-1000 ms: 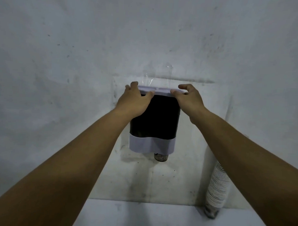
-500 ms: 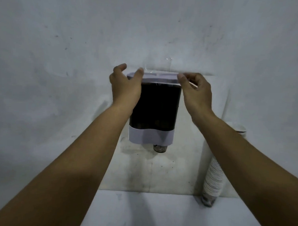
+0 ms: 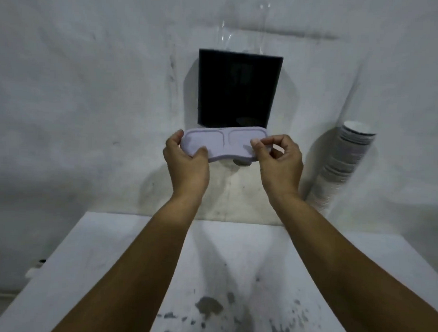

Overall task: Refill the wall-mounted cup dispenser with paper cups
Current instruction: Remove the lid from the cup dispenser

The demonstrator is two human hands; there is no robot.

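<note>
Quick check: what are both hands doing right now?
Left hand: closed on the left end of the dispenser lid.
Right hand: pinching the lid's right end.

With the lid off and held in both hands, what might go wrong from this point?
1. The pale lilac plastic lid is pinched only at its ends by the left hand and right hand; it may slip and fall onto the stained white table.
2. The tall stack of white paper cups leans against the wall; the right arm passes close by and may topple it.
3. The dark dispenser body stands uncovered, so dust may enter.
</note>
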